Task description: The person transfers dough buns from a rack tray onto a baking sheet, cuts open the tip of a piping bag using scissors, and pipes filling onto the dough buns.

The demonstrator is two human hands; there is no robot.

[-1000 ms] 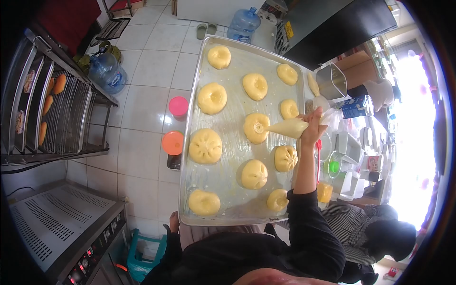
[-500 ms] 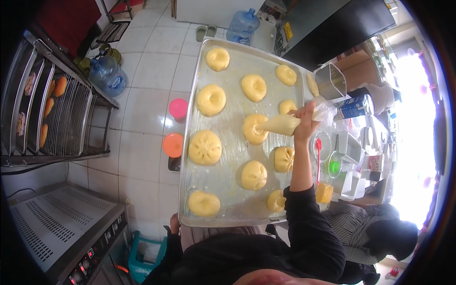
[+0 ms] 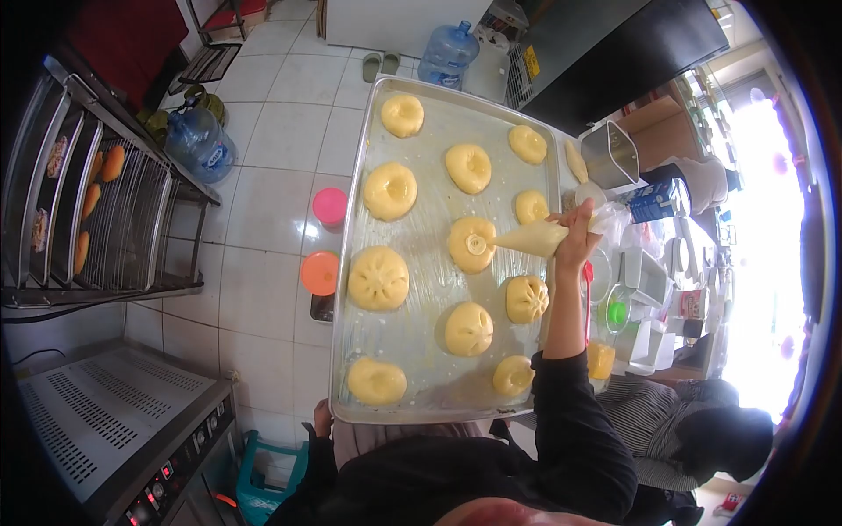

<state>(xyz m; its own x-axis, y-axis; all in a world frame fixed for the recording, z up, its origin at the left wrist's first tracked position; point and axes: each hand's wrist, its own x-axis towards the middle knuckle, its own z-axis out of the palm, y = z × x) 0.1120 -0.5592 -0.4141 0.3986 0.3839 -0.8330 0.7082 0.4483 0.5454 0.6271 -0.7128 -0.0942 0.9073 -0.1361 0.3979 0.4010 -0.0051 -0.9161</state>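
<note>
My right hand (image 3: 576, 238) is wrapped round a piping bag (image 3: 533, 238) of pale cream, its tip just right of a dough bun (image 3: 472, 245) with a ring of cream in its middle. Several glazed buns, some dimpled and some with slits, lie on the large metal tray (image 3: 421, 386). My left hand (image 3: 323, 418) is at the tray's near left corner, partly hidden, and its fingers cannot be made out clearly.
A rack (image 3: 132, 285) with baked goods stands at the left above an oven (image 3: 114, 421). At the right are a metal container (image 3: 611, 153), a red spatula (image 3: 588, 298) and a carton (image 3: 658, 201). A person in a striped top (image 3: 636, 412) is at the lower right.
The piping bag first moved onto the middle bun, then drew back to the right. The cream on that bun now shows as a fuller ring. The tray sits slightly lower in view.
</note>
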